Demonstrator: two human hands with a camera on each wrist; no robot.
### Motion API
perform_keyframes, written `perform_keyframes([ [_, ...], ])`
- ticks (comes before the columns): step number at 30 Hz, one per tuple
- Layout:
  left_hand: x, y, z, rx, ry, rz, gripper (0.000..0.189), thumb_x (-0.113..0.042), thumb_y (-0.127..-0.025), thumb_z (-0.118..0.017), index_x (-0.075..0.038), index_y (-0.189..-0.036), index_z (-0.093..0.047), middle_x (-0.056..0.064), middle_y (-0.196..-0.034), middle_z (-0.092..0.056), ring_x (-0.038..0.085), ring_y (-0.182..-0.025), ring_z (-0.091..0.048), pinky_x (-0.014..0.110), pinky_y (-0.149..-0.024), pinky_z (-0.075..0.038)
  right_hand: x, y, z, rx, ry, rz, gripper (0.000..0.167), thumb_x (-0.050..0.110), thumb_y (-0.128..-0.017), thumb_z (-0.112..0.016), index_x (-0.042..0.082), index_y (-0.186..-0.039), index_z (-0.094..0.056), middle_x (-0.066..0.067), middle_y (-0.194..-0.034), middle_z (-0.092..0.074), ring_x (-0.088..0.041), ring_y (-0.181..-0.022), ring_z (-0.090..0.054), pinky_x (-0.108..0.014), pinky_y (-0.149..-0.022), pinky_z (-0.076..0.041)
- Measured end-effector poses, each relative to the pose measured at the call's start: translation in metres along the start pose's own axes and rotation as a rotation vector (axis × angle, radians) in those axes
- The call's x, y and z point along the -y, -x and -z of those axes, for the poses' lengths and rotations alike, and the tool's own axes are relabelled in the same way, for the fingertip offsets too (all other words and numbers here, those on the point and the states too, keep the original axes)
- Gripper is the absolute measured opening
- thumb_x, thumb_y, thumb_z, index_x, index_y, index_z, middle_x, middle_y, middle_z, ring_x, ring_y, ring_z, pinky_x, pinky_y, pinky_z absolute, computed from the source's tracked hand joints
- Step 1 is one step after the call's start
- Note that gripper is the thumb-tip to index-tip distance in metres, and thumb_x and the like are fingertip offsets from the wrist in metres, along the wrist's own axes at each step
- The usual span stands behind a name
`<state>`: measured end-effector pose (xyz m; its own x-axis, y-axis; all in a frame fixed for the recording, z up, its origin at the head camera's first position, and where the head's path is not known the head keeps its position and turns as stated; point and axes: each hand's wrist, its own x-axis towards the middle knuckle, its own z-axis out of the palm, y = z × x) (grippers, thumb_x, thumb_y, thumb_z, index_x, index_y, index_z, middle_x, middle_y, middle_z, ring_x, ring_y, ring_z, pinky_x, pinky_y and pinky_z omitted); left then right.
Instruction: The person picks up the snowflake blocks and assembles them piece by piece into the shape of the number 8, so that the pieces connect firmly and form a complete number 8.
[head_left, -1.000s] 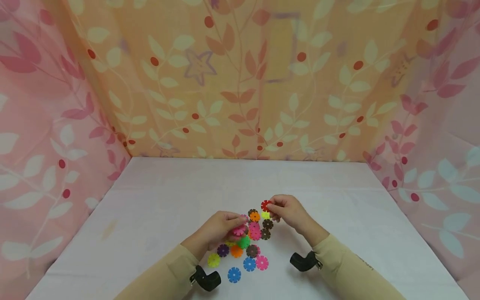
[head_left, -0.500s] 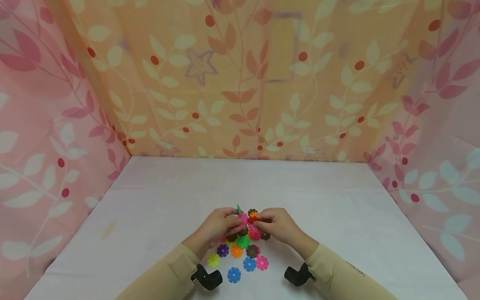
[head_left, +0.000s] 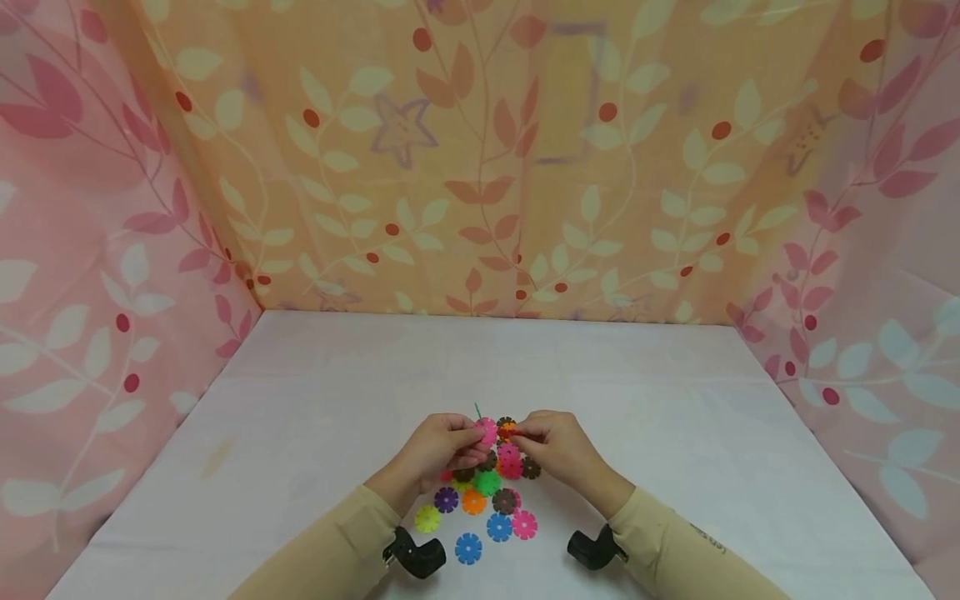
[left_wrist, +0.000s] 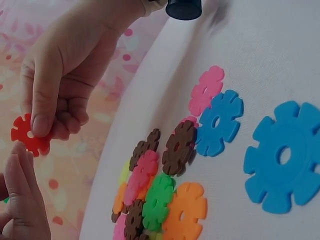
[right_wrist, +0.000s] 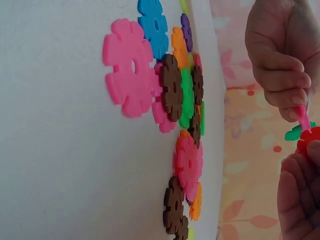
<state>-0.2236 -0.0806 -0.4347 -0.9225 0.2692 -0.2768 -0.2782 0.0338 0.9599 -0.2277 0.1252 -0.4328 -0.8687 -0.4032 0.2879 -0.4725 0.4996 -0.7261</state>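
Leaf-patterned cloth around a pale tabletop

Yellow-orange at the back and pink at both sides, the cloth carries leaves, red dots and a faint star outline. Two arms in beige sleeves reach in from the near edge, each with a black fitting at the wrist.

The left hand pinches a pink disc between thumb and fingers, above the tabletop. A thin green disc stands at an angle next to it; whether the two are joined is unclear. Facing it, the right hand pinches a red disc by its edge, close to the pink one. Whether red and pink touch cannot be told.

Below the hands lies a loose cluster of notched discs, some overlapping: an orange disc beside a purple disc, and a brown disc partly over a pink one. Nearest the viewer, a blue disc lies flat by itself, with a yellow disc off to its left.
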Motion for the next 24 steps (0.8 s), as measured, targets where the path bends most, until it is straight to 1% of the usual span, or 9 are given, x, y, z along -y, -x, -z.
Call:
perform_keyframes([
  [3, 0.000, 0.000, -0.001, 0.011, 0.004, 0.004, 0.027, -0.023, -0.087, -0.062, 0.003, -0.092, -0.064, 0.009, -0.076, -0.066, 0.023, -0.072, -0.067, 0.024, -0.064, -0.053, 0.000, 0.000, -0.001, 0.009, 0.023, 0.057, 0.006, 0.009, -0.080, -0.069, 0.007, -0.085, -0.074, 0.006, -0.069, -0.062, -0.004, -0.056, -0.048, -0.020, -0.048, -0.046],
  [8, 0.001, 0.001, -0.005, 0.025, -0.025, 0.019, 0.029, -0.019, -0.091, -0.057, 0.009, -0.098, -0.062, 0.008, -0.071, -0.065, 0.015, -0.060, -0.063, 0.021, -0.060, -0.052, -0.001, 0.002, -0.004, 0.004, 0.091, 0.147, 0.006, 0.008, -0.080, -0.069, 0.006, -0.084, -0.073, 0.006, -0.068, -0.060, -0.003, -0.057, -0.048, -0.017, -0.050, -0.046],
  [12, 0.001, 0.002, -0.007, 0.024, -0.050, 0.011, 0.028, -0.014, -0.092, -0.054, 0.012, -0.098, -0.061, 0.007, -0.067, -0.064, 0.012, -0.054, -0.059, 0.019, -0.056, -0.051, -0.003, 0.004, -0.008, -0.018, 0.167, 0.248, 0.006, 0.006, -0.080, -0.069, 0.008, -0.085, -0.072, 0.003, -0.070, -0.062, -0.002, -0.060, -0.049, -0.015, -0.056, -0.047],
  [14, 0.001, 0.002, -0.008, 0.022, -0.055, 0.005, 0.026, -0.013, -0.092, -0.054, 0.013, -0.096, -0.061, 0.006, -0.065, -0.063, 0.011, -0.053, -0.057, 0.018, -0.054, -0.050, -0.005, 0.005, -0.010, -0.036, 0.185, 0.304, 0.007, 0.005, -0.079, -0.069, 0.008, -0.085, -0.071, 0.002, -0.071, -0.063, -0.002, -0.061, -0.049, -0.014, -0.058, -0.046],
  [16, 0.001, 0.002, -0.009, 0.018, -0.054, -0.001, 0.026, -0.011, -0.092, -0.053, 0.013, -0.093, -0.060, 0.006, -0.063, -0.062, 0.011, -0.052, -0.056, 0.018, -0.053, -0.049, -0.006, 0.005, -0.013, -0.065, 0.197, 0.356, 0.009, 0.003, -0.078, -0.070, 0.009, -0.084, -0.071, 0.002, -0.069, -0.061, -0.002, -0.060, -0.047, -0.012, -0.058, -0.045],
  [19, 0.000, 0.001, -0.011, 0.009, -0.045, -0.035, 0.024, -0.011, -0.092, -0.053, 0.012, -0.085, -0.059, 0.006, -0.062, -0.061, 0.011, -0.050, -0.055, 0.018, -0.052, -0.048, -0.006, 0.004, -0.017, -0.130, 0.221, 0.416, 0.009, 0.002, -0.077, -0.070, 0.010, -0.078, -0.069, 0.005, -0.063, -0.054, -0.002, -0.057, -0.042, -0.009, -0.055, -0.041],
  [22, -0.001, 0.001, -0.014, -0.004, -0.028, -0.070, 0.025, -0.013, -0.092, -0.054, 0.006, -0.077, -0.058, 0.005, -0.061, -0.061, 0.011, -0.049, -0.055, 0.018, -0.051, -0.048, -0.006, 0.003, -0.019, -0.202, 0.267, 0.448, 0.012, 0.003, -0.077, -0.070, 0.013, -0.072, -0.065, 0.009, -0.060, -0.048, -0.003, -0.056, -0.041, -0.009, -0.054, -0.039],
  [24, -0.002, 0.001, -0.016, -0.013, -0.015, -0.078, 0.025, -0.013, -0.092, -0.054, 0.004, -0.074, -0.057, 0.005, -0.061, -0.061, 0.011, -0.049, -0.055, 0.018, -0.050, -0.047, -0.006, 0.002, -0.020, -0.232, 0.293, 0.454, 0.013, 0.004, -0.076, -0.070, 0.013, -0.071, -0.064, 0.009, -0.061, -0.050, -0.003, -0.057, -0.042, -0.009, -0.056, -0.040],
])
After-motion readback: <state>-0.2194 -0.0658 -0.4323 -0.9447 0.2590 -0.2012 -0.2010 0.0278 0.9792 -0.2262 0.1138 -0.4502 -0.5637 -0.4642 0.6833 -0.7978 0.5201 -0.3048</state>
